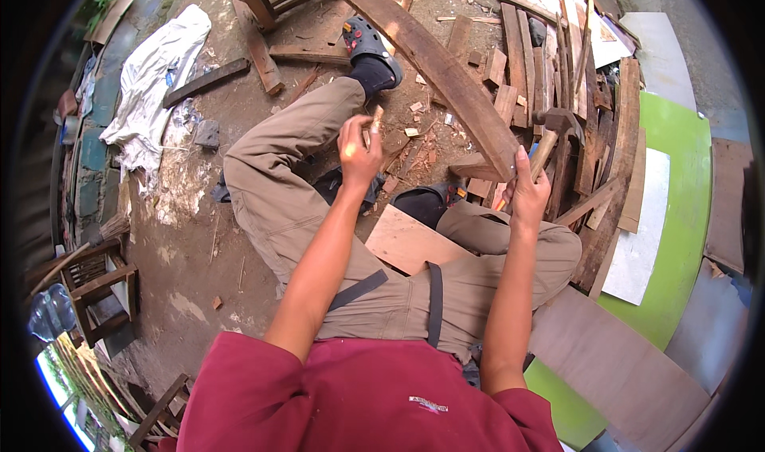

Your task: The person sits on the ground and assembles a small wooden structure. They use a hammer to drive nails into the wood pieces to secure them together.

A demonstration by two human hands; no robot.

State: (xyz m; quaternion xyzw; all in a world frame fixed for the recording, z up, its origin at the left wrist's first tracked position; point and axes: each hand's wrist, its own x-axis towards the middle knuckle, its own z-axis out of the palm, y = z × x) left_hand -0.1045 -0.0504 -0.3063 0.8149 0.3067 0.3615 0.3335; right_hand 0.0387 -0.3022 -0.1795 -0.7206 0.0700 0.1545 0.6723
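My right hand [526, 197] is closed round the wooden handle of a claw hammer [560, 122], its metal head tilted up and away to the right. A thin yellow-orange stick [500, 204] shows beside those fingers; whether it is held too, I cannot tell. The thumb lies close to the near end of a long brown wooden plank [430, 58], which slants from the far edge down to this hand. Between the fingertips of my left hand [358, 153] is a small light-brown wood piece [378, 118], raised above my lap.
A stack of wooden boards [590, 133] lies on the right, beside green and white panels [669, 213]. A plywood piece [414, 241] rests between my legs. White cloth [159, 86], a dark wood strip [205, 82] and a small wooden stool [100, 289] are at left. Offcuts litter the ground.
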